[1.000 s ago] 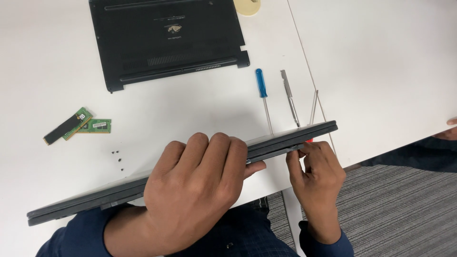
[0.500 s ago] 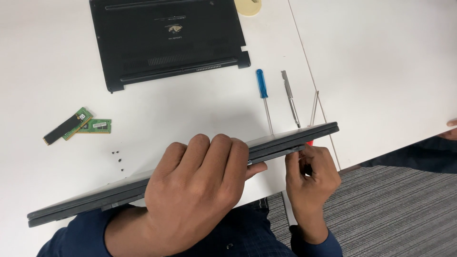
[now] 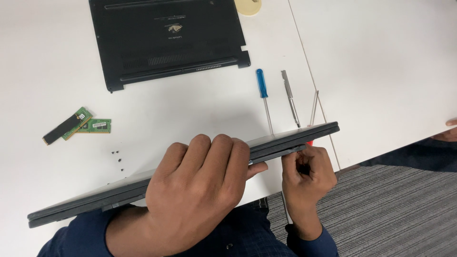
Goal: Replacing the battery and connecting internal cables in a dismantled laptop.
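Note:
A dark grey laptop stands on its long edge across the near side of the white table, closed and tilted up to the right. My left hand wraps over its top edge near the middle and grips it. My right hand sits just below the laptop's right end, fingers curled around a small tool whose red handle peeks out against the laptop's edge. The tool's tip is hidden.
A black laptop bottom cover lies at the back. A blue screwdriver, a grey metal tool and thin tweezers lie right of centre. Two memory modules and tiny screws lie left. Another person's hand shows at the right edge.
My right hand has shifted slightly down and left under the laptop's right end. The laptop and my left hand have hardly moved.

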